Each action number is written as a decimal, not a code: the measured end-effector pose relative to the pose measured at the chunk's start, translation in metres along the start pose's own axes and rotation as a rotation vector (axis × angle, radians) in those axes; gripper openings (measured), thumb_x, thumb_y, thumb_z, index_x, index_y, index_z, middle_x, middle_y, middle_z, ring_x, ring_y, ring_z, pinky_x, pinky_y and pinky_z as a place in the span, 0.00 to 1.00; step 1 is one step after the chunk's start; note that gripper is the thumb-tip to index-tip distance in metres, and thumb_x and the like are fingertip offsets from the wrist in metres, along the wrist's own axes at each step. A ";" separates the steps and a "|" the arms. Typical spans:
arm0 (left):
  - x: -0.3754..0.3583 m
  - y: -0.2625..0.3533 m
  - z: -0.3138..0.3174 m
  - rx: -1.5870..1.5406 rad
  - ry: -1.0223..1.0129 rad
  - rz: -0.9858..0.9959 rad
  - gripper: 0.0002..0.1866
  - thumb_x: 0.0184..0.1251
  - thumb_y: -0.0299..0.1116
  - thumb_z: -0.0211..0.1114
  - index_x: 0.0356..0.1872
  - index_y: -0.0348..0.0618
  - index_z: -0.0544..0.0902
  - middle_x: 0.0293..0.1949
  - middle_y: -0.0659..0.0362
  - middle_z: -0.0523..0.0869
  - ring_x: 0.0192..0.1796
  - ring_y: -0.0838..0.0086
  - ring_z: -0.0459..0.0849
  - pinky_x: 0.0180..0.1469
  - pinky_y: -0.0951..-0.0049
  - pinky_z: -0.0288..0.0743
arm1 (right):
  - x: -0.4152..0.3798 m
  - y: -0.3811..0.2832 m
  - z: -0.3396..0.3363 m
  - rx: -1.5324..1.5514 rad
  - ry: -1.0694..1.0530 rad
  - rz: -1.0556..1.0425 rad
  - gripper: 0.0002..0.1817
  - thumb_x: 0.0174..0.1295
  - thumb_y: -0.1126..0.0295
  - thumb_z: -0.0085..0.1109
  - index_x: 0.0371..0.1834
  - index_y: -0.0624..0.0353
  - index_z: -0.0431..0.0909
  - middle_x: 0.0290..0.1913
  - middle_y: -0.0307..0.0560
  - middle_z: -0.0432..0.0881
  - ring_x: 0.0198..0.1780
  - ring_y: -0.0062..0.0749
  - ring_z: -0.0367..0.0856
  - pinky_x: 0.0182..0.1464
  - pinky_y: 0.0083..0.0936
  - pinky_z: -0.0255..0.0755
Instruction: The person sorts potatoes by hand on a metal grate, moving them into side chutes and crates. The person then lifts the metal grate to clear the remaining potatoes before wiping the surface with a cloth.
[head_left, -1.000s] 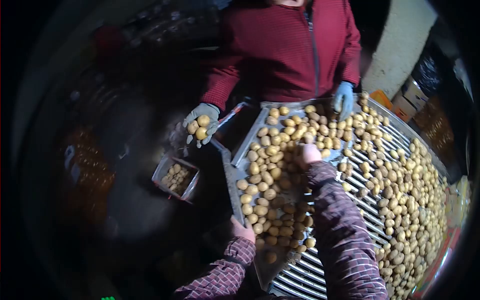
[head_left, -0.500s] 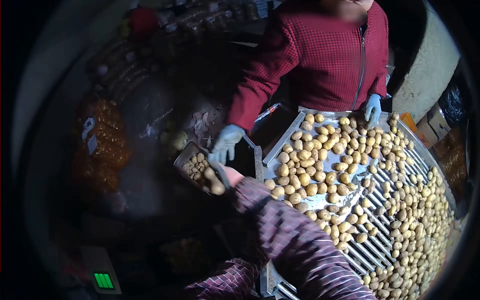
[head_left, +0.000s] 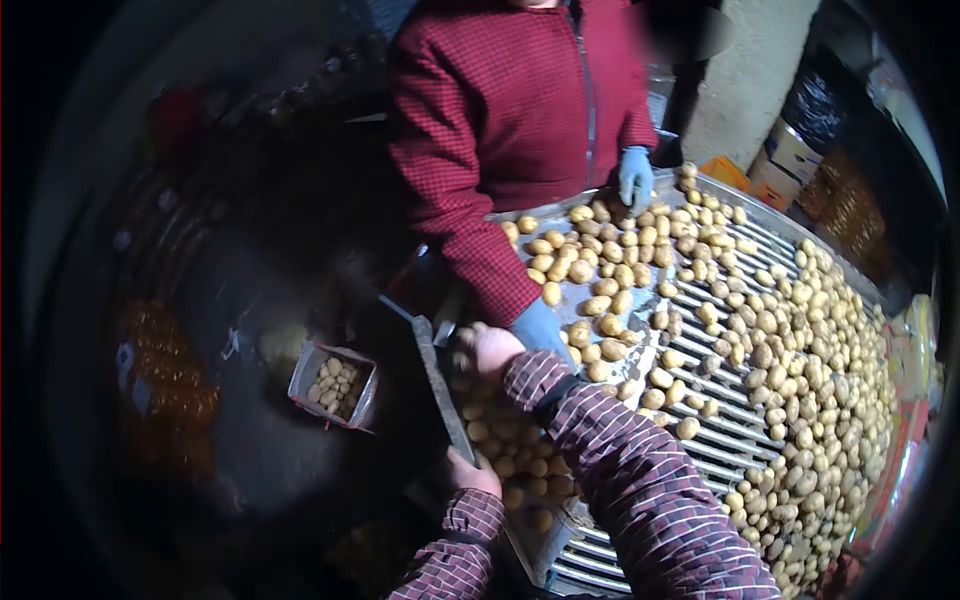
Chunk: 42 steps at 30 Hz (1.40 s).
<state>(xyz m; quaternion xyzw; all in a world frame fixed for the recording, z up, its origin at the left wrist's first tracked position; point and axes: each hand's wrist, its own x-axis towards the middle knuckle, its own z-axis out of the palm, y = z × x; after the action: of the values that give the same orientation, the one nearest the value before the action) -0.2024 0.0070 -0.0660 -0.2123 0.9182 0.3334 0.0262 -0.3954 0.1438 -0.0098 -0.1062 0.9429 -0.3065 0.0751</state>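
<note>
My right hand point(head_left: 488, 348) lies at the near-left corner of a metal tray point(head_left: 436, 372), its fingers curled around small yellow potatoes point(head_left: 500, 440) in the shadow there. Lower on the same side, my left hand point(head_left: 470, 472) grips the tray's rim. A co-worker in a red checked jacket stands across the tray. One of their blue-gloved hands point(head_left: 540, 328) is right beside my right hand, and the other gloved hand point(head_left: 634, 178) rests on potatoes at the tray's far end.
A small box point(head_left: 335, 385) partly filled with potatoes stands to the left, below the tray. A roller conveyor point(head_left: 740, 440) covered with several potatoes runs along the right. Netted sacks point(head_left: 165, 385) lie in the dark at left, cartons point(head_left: 790, 160) at back right.
My right hand has come back from the small box at the left onto the tray's potatoes. The co-worker's gloved hand moved from the box side onto the tray beside my hand.
</note>
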 end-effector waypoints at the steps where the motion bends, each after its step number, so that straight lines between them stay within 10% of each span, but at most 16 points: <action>1: -0.004 0.022 -0.015 -0.027 -0.069 -0.093 0.34 0.68 0.39 0.60 0.68 0.31 0.59 0.59 0.35 0.74 0.62 0.46 0.74 0.62 0.54 0.69 | -0.019 0.012 0.017 -0.220 -0.034 -0.122 0.29 0.57 0.53 0.60 0.58 0.58 0.74 0.62 0.61 0.72 0.62 0.55 0.71 0.63 0.44 0.66; 3: -0.003 0.027 -0.020 -0.019 -0.109 -0.122 0.34 0.68 0.40 0.59 0.68 0.31 0.60 0.59 0.35 0.74 0.62 0.46 0.74 0.63 0.54 0.69 | -0.061 0.030 0.050 -0.437 0.141 -0.313 0.37 0.52 0.49 0.63 0.64 0.56 0.70 0.69 0.59 0.65 0.68 0.56 0.64 0.67 0.48 0.61; 8: 0.004 0.004 -0.004 -0.076 -0.040 -0.036 0.32 0.68 0.39 0.60 0.66 0.30 0.61 0.59 0.35 0.73 0.61 0.45 0.74 0.61 0.53 0.70 | -0.188 0.021 -0.013 -0.161 -0.203 -0.177 0.37 0.51 0.52 0.64 0.65 0.54 0.68 0.68 0.52 0.66 0.69 0.52 0.62 0.66 0.48 0.61; 9: 0.005 0.002 -0.003 -0.105 -0.039 -0.042 0.32 0.67 0.38 0.61 0.66 0.30 0.62 0.58 0.35 0.74 0.61 0.44 0.74 0.61 0.53 0.70 | -0.219 0.031 -0.020 -0.033 0.071 -0.229 0.34 0.51 0.59 0.65 0.64 0.55 0.68 0.64 0.51 0.69 0.66 0.49 0.66 0.65 0.44 0.63; 15: 0.004 0.003 -0.004 -0.038 -0.020 -0.035 0.31 0.68 0.37 0.59 0.67 0.31 0.61 0.59 0.35 0.73 0.61 0.46 0.75 0.61 0.54 0.70 | -0.373 0.082 -0.059 -0.276 0.514 0.757 0.39 0.46 0.61 0.72 0.64 0.57 0.68 0.61 0.58 0.70 0.58 0.52 0.72 0.63 0.43 0.67; 21: 0.002 0.019 -0.014 0.028 -0.066 -0.040 0.32 0.69 0.40 0.58 0.68 0.31 0.61 0.61 0.35 0.72 0.63 0.47 0.73 0.64 0.54 0.68 | -0.302 0.108 -0.069 0.133 0.384 0.849 0.44 0.50 0.66 0.67 0.71 0.59 0.55 0.61 0.69 0.64 0.60 0.61 0.71 0.59 0.43 0.73; 27: 0.006 0.009 -0.008 -0.033 -0.032 0.000 0.31 0.68 0.36 0.59 0.66 0.29 0.62 0.60 0.35 0.73 0.62 0.47 0.75 0.61 0.56 0.71 | -0.241 0.100 -0.056 0.091 0.249 0.281 0.36 0.53 0.68 0.61 0.68 0.53 0.61 0.62 0.60 0.68 0.57 0.54 0.76 0.58 0.41 0.73; 31: 0.003 0.013 -0.010 -0.013 -0.023 -0.002 0.31 0.69 0.39 0.58 0.66 0.28 0.62 0.59 0.36 0.74 0.61 0.47 0.75 0.62 0.56 0.70 | -0.255 0.154 -0.106 -0.285 0.655 0.543 0.16 0.55 0.59 0.61 0.45 0.52 0.78 0.46 0.51 0.77 0.48 0.45 0.78 0.50 0.39 0.74; 34: 0.004 0.004 -0.004 0.035 0.057 0.064 0.28 0.69 0.35 0.58 0.64 0.28 0.64 0.57 0.35 0.76 0.60 0.47 0.76 0.59 0.56 0.72 | -0.275 0.193 -0.112 -0.505 0.392 0.896 0.19 0.53 0.55 0.66 0.45 0.51 0.80 0.53 0.50 0.74 0.56 0.48 0.72 0.52 0.40 0.73; 42: 0.006 0.001 -0.002 0.016 0.041 0.050 0.28 0.69 0.36 0.58 0.64 0.28 0.65 0.56 0.35 0.76 0.59 0.46 0.77 0.59 0.55 0.72 | -0.281 0.206 -0.142 -0.430 0.389 0.820 0.20 0.56 0.72 0.59 0.54 0.52 0.73 0.53 0.49 0.74 0.51 0.44 0.79 0.47 0.40 0.79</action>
<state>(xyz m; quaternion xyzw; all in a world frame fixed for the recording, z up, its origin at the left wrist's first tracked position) -0.2084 0.0045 -0.0649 -0.1958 0.9263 0.3220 0.0007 -0.1850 0.4558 0.0033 0.3190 0.9455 -0.0646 -0.0116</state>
